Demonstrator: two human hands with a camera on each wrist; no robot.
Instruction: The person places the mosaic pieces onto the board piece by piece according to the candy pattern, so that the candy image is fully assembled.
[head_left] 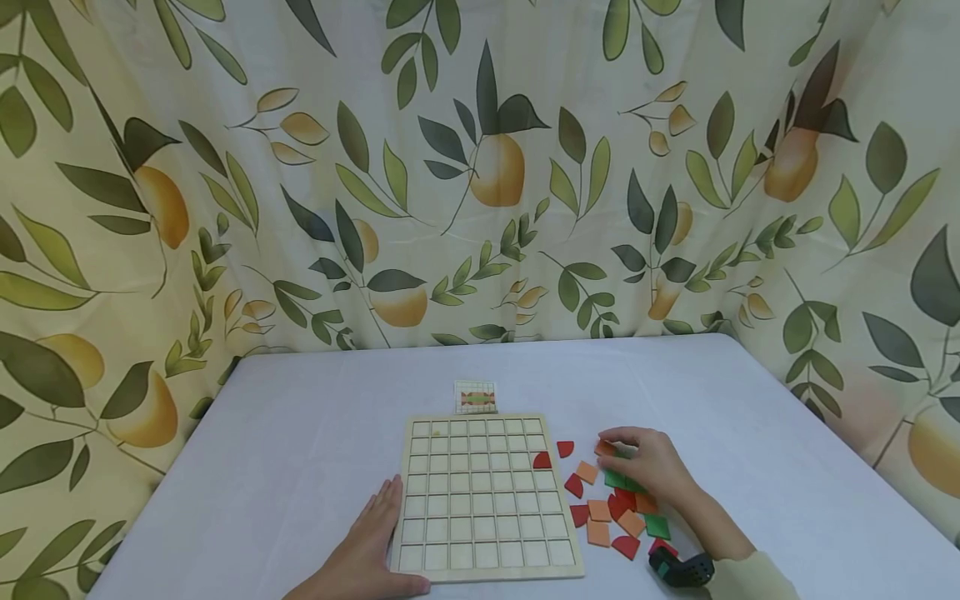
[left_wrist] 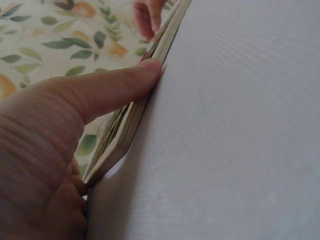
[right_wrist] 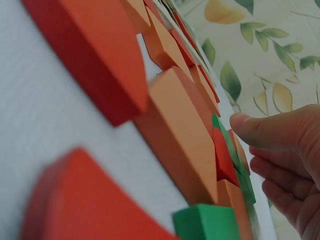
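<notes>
A pale wooden grid board [head_left: 486, 575] lies flat on the table, with a red quarter-round tile [head_left: 542, 460] in one cell near its right edge. My left hand [head_left: 367, 537] rests at the near left corner, fingers straight along the left side. Its thumb [left_wrist: 127, 82] presses on the near edge. To the right of the board, my right hand [head_left: 651, 463] pinches an orange square tile [head_left: 604, 448] between thumb and index finger, at the far end of the loose pile. Green tiles [head_left: 657, 527] lie partly under this hand.
Several loose orange squares [head_left: 598, 534] and red quarter-rounds [head_left: 626, 547] are spread right of the board. A small pattern card [head_left: 476, 398] lies beyond the board's far edge. The white table [head_left: 300, 433] is backed by a leaf-print curtain [head_left: 480, 250]. The right wrist wears a dark band [head_left: 681, 568].
</notes>
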